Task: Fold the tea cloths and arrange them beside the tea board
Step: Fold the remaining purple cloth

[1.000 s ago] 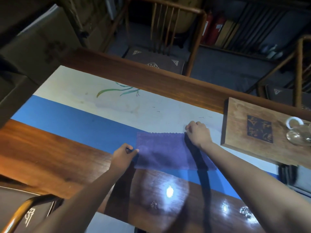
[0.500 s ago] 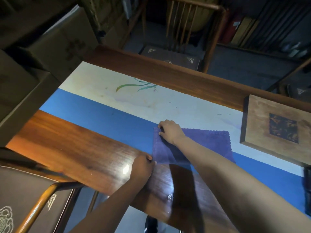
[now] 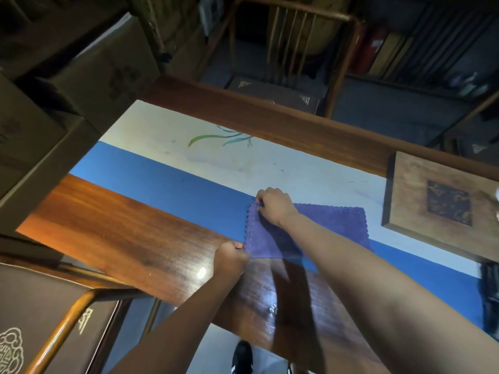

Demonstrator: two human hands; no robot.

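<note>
- Right of the purple tea cloth [image 3: 328, 225], the square wooden tea board [image 3: 442, 201] is seen.
- Scalloped cloth corners are pinched by the left hand [image 3: 231, 259] and right hand [image 3: 275, 209].

A polished reddish wooden bench [image 3: 113, 228] occupies the centre of the view, and bright light reflections are seen on its near surface. A blue and white runner [image 3: 172, 179], painted with green leaves, is laid along it. A wooden spindle-back chair [image 3: 294, 47] with a dark cushioned seat is placed at the far side. Cardboard boxes [image 3: 108, 68] are stacked at the left. A second chair [image 3: 43, 330] with an embroidered cushion is located at the near left. Grey flooring [image 3: 378, 109] is visible beyond, dimly lit.
</note>
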